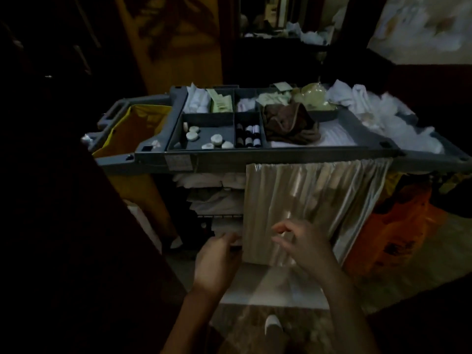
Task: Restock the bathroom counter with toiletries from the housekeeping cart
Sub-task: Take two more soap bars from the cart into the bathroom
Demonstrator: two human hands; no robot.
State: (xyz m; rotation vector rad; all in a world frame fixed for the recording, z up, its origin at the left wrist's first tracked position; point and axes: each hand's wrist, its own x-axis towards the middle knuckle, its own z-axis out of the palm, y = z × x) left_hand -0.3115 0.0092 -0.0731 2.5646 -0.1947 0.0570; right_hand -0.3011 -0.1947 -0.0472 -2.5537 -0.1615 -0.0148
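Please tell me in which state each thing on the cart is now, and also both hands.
curtain, drawn across the right part only
folded linen, uncovered, stacked on shelves
left hand, fingers curled at the curtain's edge, grip unclear
right hand, loosely curled, nothing seen in it
soaps, loose in their compartment
small bottles, lying down
brown cloth, crumpled
yellow bag, open

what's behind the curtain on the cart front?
The beige curtain covers the right part of the cart front, and nothing behind it shows. Left of its edge, uncovered, folded white linens lie stacked.
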